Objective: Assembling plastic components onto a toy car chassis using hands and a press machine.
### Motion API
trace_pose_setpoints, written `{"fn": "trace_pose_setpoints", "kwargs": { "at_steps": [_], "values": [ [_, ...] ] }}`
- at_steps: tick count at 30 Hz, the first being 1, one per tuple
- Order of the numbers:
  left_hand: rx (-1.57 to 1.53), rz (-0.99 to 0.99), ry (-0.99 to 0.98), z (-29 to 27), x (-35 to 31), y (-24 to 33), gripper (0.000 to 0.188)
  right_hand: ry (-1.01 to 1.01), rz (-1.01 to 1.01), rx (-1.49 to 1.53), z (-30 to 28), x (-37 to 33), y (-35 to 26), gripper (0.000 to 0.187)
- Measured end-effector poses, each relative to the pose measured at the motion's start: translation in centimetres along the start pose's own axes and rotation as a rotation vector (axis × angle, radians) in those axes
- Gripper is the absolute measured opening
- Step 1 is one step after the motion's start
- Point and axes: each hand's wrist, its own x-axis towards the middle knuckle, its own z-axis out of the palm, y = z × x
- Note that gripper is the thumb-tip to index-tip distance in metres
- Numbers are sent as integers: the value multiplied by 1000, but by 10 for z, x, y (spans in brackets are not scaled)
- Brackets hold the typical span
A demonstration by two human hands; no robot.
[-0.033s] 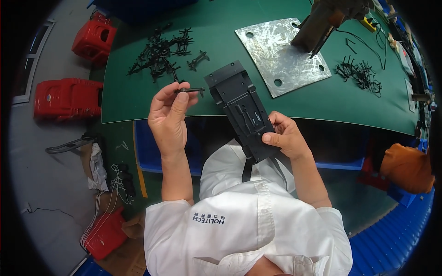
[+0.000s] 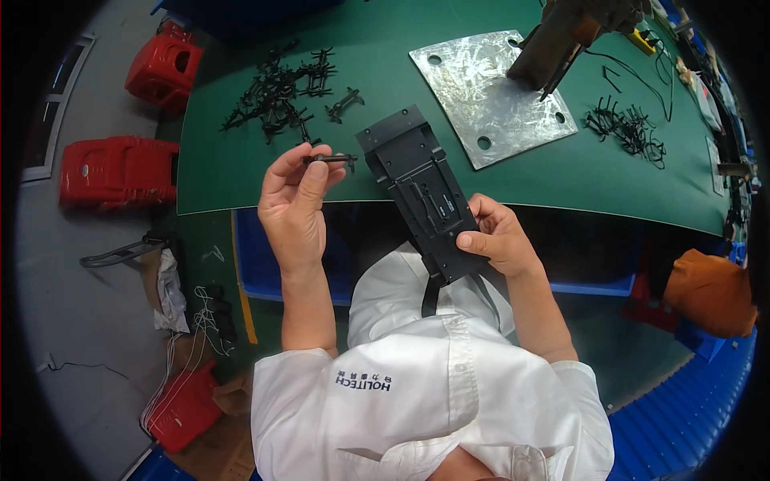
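Pinched between the thumb and fingers of my left hand is a small black plastic part with a pronged end pointing right. My right hand grips a long black plastic housing by its lower right edge, thumb on its face. The housing is tilted, its far end over the table edge, with screw holes and a raised slot along its middle. A short gap separates the small part from the housing. Beyond my left hand lies a heap of similar black parts, and one loose part rests beside it.
The green table carries a metal plate with corner holes under a dark machine column. At right is a pile of thin black pieces. Blue bins sit below the table; red stools stand left.
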Motion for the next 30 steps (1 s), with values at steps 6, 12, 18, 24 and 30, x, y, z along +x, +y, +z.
{"fn": "trace_pose_setpoints", "kwargs": {
  "at_steps": [6, 12, 18, 24, 30],
  "values": [
    [-33, -70, -14, -1, -6, -4, 28, -12, -7, -3, -5, -3, 5, 22],
    [101, -115, -11, 3, -8, -2, 28, -9, 9, 9, -6, -4, 8, 22],
    [30, -134, 5, 1, -7, -5, 31, -10, 9, 8, -7, -3, 9, 22],
    [-59, -175, -33, -3, -7, -8, 33, -12, 10, 0, -4, -2, 9, 22],
    [-47, -195, -15, 0, -9, -4, 32, -4, 11, -5, -4, -2, 10, 22]
  ]
}}
